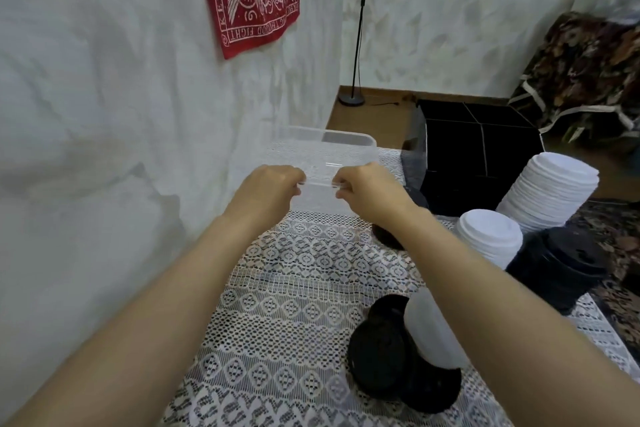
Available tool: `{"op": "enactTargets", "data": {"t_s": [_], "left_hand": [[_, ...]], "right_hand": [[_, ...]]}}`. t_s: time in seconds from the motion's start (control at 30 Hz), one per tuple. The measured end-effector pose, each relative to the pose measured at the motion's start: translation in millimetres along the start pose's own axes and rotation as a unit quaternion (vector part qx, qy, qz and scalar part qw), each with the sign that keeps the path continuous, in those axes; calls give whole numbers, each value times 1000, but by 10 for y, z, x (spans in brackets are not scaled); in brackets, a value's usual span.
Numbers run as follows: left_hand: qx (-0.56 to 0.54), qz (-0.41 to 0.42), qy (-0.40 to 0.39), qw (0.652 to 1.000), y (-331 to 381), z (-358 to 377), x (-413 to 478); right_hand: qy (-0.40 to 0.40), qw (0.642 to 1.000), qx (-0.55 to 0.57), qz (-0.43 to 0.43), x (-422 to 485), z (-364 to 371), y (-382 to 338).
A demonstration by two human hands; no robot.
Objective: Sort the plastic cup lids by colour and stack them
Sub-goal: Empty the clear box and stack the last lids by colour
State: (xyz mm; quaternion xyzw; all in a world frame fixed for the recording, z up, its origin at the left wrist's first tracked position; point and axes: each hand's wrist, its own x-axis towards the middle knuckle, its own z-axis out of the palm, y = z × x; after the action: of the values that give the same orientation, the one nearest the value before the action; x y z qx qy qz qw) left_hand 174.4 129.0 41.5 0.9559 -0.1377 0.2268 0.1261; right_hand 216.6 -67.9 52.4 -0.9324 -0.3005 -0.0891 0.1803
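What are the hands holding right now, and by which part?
Both the left hand and right hand grip the clear plastic box by its near rim.

One head-worn wide-angle view looks forward and down, close over the table (294,291).

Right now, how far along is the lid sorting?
Done: a tall white plastic lid stack, a shorter white stack and a black lid stack stand at right. In hand: the left hand and right hand grip the clear plastic tub by its rim. Left: fallen black lids and a tipped white stack.
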Motion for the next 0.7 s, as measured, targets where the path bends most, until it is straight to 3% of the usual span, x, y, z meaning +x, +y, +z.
{"op": "enactTargets", "data": {"t_s": [0.7], "left_hand": [[0, -47, -103, 994, -54, 691, 989]], "right_hand": [[-69, 991, -37, 113, 713, -37, 721]]}}
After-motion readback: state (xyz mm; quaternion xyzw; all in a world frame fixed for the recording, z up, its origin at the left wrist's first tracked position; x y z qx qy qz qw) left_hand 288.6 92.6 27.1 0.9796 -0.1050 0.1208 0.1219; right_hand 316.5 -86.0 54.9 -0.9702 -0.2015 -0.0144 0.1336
